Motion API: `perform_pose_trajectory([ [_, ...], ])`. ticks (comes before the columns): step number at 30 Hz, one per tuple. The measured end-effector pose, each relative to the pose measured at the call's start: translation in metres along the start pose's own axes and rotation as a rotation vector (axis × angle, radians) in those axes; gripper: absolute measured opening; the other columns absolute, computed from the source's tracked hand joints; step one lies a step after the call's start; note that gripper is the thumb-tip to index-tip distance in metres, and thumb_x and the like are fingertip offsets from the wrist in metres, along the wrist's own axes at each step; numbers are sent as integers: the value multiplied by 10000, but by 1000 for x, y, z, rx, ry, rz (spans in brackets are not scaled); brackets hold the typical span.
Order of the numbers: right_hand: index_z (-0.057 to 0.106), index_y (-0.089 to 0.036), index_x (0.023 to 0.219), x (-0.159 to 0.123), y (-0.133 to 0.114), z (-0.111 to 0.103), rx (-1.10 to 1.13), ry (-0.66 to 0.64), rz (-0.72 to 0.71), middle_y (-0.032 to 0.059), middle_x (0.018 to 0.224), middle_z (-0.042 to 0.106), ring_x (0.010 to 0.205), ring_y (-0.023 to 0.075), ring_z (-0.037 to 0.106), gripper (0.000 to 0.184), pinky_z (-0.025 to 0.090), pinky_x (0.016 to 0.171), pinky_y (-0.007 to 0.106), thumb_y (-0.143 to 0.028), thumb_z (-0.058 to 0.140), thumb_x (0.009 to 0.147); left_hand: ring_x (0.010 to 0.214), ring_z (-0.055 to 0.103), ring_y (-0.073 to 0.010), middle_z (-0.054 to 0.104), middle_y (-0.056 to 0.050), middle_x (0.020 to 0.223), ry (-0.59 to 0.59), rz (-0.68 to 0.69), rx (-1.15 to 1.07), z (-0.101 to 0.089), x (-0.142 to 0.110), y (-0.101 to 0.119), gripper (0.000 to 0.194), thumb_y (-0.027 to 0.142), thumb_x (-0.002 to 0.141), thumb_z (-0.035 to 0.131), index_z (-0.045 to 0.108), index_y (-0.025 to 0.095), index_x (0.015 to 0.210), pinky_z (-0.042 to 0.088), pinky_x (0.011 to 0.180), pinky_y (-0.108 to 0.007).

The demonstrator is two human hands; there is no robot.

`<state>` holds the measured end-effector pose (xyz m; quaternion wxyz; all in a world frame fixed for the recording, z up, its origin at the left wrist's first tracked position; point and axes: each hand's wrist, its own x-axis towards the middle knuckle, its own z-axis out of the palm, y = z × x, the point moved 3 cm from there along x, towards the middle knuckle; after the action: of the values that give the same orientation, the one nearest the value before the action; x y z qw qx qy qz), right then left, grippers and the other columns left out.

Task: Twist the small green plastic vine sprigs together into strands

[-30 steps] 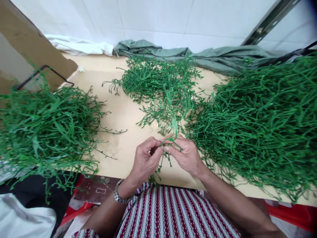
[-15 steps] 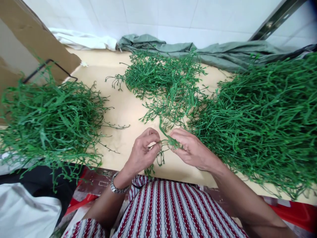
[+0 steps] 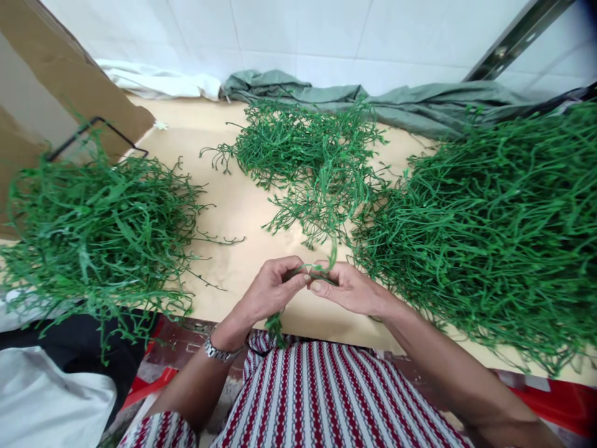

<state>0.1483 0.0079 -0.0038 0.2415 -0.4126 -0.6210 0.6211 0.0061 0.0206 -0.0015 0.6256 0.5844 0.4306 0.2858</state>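
Over the table's near part, my left hand (image 3: 270, 289) and my right hand (image 3: 352, 289) meet, thumbs almost touching. Both are closed on a thin green plastic-looking plant stem (image 3: 333, 254), part of which sticks up above my right fingers. Small curled tips (image 3: 275, 326) hang below my left hand. My fingers hide much of the held stem. Just beyond my hands lies a loose heap of similar stems (image 3: 308, 149). A large, dense pile of them (image 3: 494, 242) spreads beside my right hand and forearm.
Another pile of green stems (image 3: 107, 230) overhangs the table's front edge at left, beside a cardboard box (image 3: 60, 81) and a bent black wire (image 3: 96, 121). Rumpled green cloth (image 3: 401, 106) runs along the wall. A small white flower-shaped piece (image 3: 161, 125) lies near the box.
My hands were apart half a second ago, with the stem stretched between them; now they are together again. The held stem has shifted in my fingers. The piles look the same.
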Motion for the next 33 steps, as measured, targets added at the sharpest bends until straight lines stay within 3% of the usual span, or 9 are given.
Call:
perform_pose_trajectory([
  [4,580,-139,711,-5,3,0,-2,-132,29,-36,588,439,538,77,368,356,288,484,196,-471,506,817,525,429,-89,554,-9,559,-253,-60,-100,2,-3,4,193,269,728,607,643,112,622,310,508,-209],
  [7,614,-136,667,-10,6,5,120,-260,-29,-34,547,453,495,71,362,443,291,469,199,-551,512,782,528,470,-115,593,-35,561,-421,-159,-257,6,-6,6,211,317,683,659,677,113,632,336,512,-228],
  [11,631,-137,599,-13,10,8,265,-328,-22,-30,496,462,444,66,343,467,291,448,206,-582,565,725,445,379,-90,541,-8,483,-488,-240,-339,9,-6,7,228,346,607,714,676,122,596,281,442,-228],
  [15,641,-136,591,-16,8,13,316,-608,-56,-19,461,478,407,72,384,468,336,450,207,-569,551,745,440,345,-87,482,1,454,-653,-244,-395,14,-9,6,239,362,606,713,660,135,552,268,438,-245],
  [18,648,-128,629,-17,7,14,222,-689,-100,2,512,522,446,80,418,505,352,473,206,-587,496,774,413,355,-84,484,0,447,-573,-222,-441,10,-8,3,255,388,602,717,655,141,581,263,413,-240],
  [21,648,-134,715,-18,8,7,9,-509,-97,-11,554,510,477,75,389,479,311,461,195,-549,439,829,390,415,-75,518,4,504,-343,-166,-514,-2,-2,1,237,361,615,716,632,140,631,290,394,-216],
  [26,573,-150,951,-21,3,-13,-93,48,-65,-39,555,413,495,86,367,329,299,481,208,-394,355,916,496,582,-124,582,-9,630,-39,-82,-515,-15,9,-1,196,294,638,704,628,118,676,437,564,-254],
  [33,547,-172,904,6,-2,-7,-267,367,-106,8,748,515,660,117,477,197,378,568,218,-334,441,865,619,562,-120,628,-19,630,234,-13,-467,-10,16,-4,101,211,604,713,665,128,632,426,643,-245],
])
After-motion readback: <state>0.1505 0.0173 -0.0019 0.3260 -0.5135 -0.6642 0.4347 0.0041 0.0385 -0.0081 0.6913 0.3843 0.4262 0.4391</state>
